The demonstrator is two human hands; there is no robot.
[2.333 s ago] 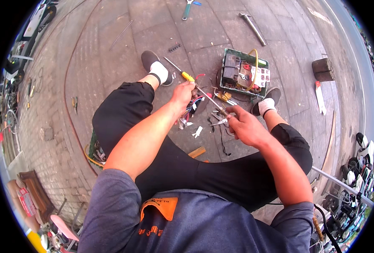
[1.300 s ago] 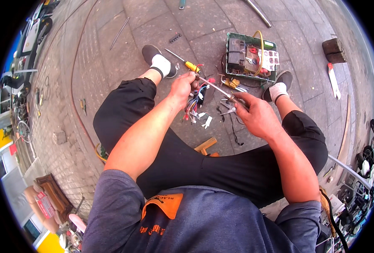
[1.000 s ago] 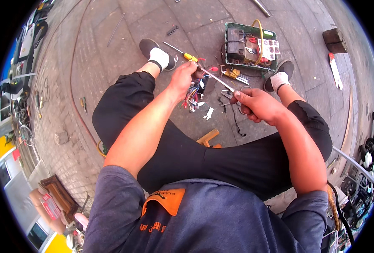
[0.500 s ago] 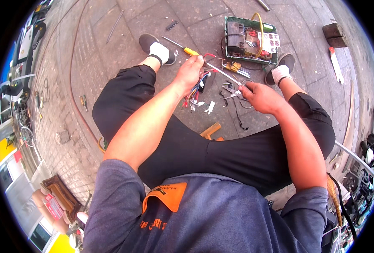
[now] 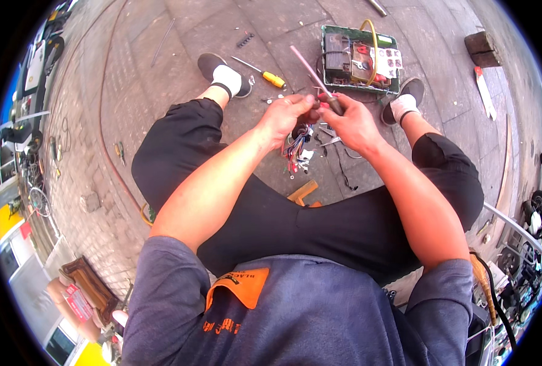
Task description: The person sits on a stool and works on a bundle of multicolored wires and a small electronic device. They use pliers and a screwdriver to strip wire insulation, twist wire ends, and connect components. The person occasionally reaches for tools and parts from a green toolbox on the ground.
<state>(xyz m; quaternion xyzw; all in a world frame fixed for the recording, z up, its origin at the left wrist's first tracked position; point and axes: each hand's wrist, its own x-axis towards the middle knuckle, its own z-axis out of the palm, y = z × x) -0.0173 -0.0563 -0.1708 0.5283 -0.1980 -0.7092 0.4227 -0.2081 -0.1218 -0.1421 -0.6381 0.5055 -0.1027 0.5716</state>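
My right hand (image 5: 355, 125) is closed around the dark handle of a long, thin metal-shafted tool (image 5: 307, 66), which looks like a screwdriver. Its shaft slants up and to the left, away from my body. Close beside it, my left hand (image 5: 286, 119) pinches at the top of a bundle of coloured wires (image 5: 295, 149) with small white connectors at the ends, hanging below the fingers. The two hands nearly meet, and what lies between the fingertips is too small to make out. A yellow-handled screwdriver (image 5: 274, 80) lies on the ground beyond my left hand.
Near my right foot stands a green crate (image 5: 326, 79) of tools with a yellow hoop handle. Pliers (image 5: 331, 140) and a black cable (image 5: 344, 174) lie below my right hand. A wooden block (image 5: 483, 50) sits far right, and a hose (image 5: 104, 122) runs along the left.
My right hand has moved left toward my left hand, and the tool's shaft has swung from lying between the hands to pointing up and left. My left hand has shifted slightly nearer my body.
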